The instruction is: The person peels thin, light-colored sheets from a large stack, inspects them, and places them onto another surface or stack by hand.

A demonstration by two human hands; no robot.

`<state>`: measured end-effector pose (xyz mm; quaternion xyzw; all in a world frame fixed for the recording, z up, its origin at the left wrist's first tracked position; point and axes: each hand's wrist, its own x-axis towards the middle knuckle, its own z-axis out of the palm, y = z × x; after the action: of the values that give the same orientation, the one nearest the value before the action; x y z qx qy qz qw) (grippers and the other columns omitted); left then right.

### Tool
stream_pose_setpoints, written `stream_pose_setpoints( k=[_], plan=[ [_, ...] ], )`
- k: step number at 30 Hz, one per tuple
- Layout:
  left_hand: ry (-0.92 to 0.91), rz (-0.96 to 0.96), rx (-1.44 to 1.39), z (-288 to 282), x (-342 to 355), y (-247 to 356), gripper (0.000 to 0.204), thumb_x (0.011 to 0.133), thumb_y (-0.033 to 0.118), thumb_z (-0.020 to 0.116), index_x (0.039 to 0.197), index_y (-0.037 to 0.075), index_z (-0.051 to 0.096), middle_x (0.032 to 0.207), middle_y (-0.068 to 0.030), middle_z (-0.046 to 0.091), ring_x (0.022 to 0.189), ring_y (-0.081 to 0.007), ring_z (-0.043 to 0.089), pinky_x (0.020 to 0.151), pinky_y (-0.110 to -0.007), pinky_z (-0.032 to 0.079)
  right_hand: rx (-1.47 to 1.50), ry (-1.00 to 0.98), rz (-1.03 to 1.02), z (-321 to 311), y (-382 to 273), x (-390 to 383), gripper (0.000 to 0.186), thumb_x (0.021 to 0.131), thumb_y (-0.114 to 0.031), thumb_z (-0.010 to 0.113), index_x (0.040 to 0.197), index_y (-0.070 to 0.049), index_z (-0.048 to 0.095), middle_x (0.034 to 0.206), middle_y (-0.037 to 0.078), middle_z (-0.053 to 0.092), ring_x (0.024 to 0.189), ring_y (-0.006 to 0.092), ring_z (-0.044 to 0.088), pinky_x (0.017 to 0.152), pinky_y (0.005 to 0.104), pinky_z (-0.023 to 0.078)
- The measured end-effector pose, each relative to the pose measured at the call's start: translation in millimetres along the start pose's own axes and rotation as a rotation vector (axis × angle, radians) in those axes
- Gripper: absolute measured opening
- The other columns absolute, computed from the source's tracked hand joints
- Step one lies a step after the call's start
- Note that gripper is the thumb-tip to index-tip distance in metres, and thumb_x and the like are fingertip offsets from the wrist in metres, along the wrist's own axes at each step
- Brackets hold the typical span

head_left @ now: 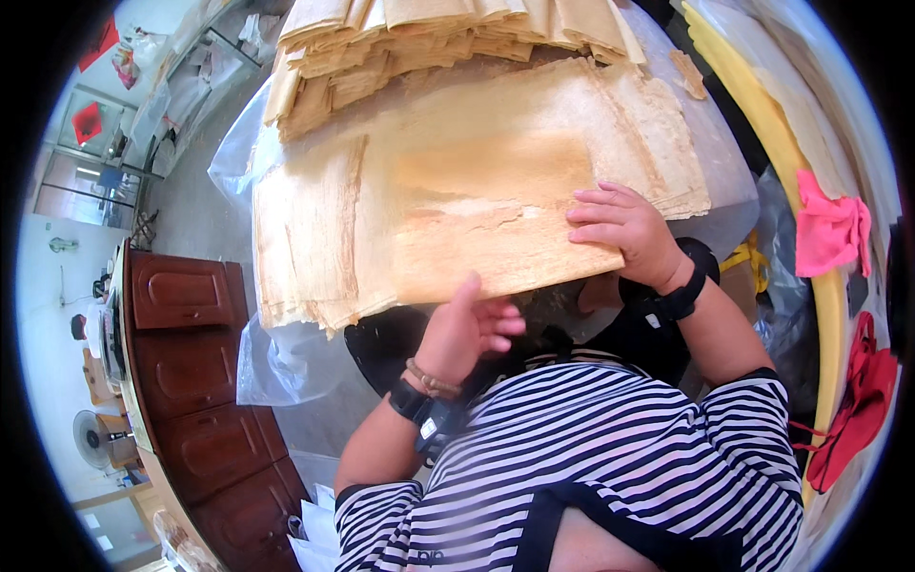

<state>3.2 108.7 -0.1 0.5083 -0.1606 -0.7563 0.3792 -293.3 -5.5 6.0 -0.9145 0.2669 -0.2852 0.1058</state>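
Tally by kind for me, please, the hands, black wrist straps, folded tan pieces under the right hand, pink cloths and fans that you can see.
Hands: 2 (left hand, right hand)
Black wrist straps: 2 (left strap, right strap)
Folded tan piece: 1
Pink cloth: 1
Fan: 1
Total: 7

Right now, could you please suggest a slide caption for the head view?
Right hand on a tan sheet, left hand at its near edge, stacked sheets beyond.
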Motion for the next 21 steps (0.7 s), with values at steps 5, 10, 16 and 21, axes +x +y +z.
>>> stream_pose_setpoints(
  k=[5,10,16,21],
  plan=[
    [0.087,0.770,1.130,-4.2,-59.3,38.1,0.040,0.086,0.020,0.081,0.118,0.001,0.068,0.100,-0.0116,0.071,0.085,-0.0206,0.071,0.071,-0.031,0.057,0.400,-0.008,0.227,-2.0,15.4,-9.6,0.016,0.089,-0.013,0.069,0.103,-0.012,0.077,0.108,0.007,0.077,0.112,0.0272,0.070,0.110,0.0441,0.043],
    [0.334,1.104,1.775,7.0,-68.0,86.0,0.063,0.066,0.014,0.090,0.124,0.010,0.067,0.131,-0.0130,0.064,0.120,-0.0327,0.061,0.101,-0.043,0.049,0.461,-0.029,0.283,-3.9,22.2,-8.0,0.017,0.090,-0.010,0.067,0.104,-0.011,0.077,0.104,0.008,0.078,0.107,0.0265,0.071,0.111,0.0418,0.042],
    [-0.070,1.056,1.364,-53.5,-7.7,78.8,0.048,0.074,0.004,0.084,0.120,0.006,0.070,0.119,-0.0123,0.072,0.124,-0.0331,0.064,0.103,-0.042,0.049,0.613,-0.036,0.528,1.9,27.6,-7.6,0.016,0.095,-0.009,0.067,0.109,-0.007,0.076,0.101,0.005,0.077,0.093,0.0157,0.069,0.095,0.0299,0.050],
    [0.134,0.696,0.564,-58.3,22.3,66.0,0.018,0.098,0.015,0.069,0.108,0.000,0.071,0.099,-0.0005,0.072,0.086,-0.0054,0.062,0.076,-0.023,0.051,0.772,0.115,0.711,9.5,28.6,7.6,0.021,0.097,-0.017,0.069,0.110,-0.002,0.074,0.093,0.004,0.074,0.083,0.0122,0.065,0.079,0.0281,0.052]
  ],
)
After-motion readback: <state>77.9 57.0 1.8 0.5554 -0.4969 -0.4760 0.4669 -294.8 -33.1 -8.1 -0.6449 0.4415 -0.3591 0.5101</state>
